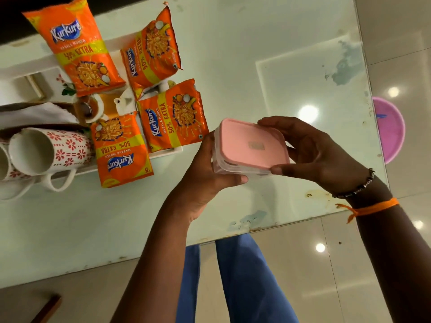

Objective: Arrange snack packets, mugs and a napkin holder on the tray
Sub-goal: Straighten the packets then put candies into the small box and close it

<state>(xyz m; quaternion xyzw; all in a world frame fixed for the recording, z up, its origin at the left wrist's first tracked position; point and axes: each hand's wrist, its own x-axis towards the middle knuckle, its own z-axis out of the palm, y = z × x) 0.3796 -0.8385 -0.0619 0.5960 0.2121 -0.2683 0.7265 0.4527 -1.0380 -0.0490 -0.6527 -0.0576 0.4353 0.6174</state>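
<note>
I hold a small clear box with a pink lid (pixel 253 145) in both hands above the glass table (pixel 256 66), just right of the white tray (pixel 168 151). My left hand (pixel 210 173) cups it from below and the side, thumb wrapped under its near corner. My right hand (pixel 319 150) pinches the lid, fingers on the far edge, thumb on the near one.

Judgement: this box goes to the tray or gets set aside. Best to keep it level, keep the lid pressed on, and lower it onto a free patch, not onto a packet.

Four orange Kurkure packets (pixel 172 115) lie on the tray, the near one (pixel 121 150) hanging over its front rim. Two red-flowered mugs (pixel 56 150) lie on their sides at the left, handles sticking off the tray. The napkin holder (pixel 35 115) with a white napkin sits behind them.

Hard to tell: the box's contents, the lid label, the small cups (pixel 93 108) half hidden under packets, and the tray's left end, which is cut off.
</note>
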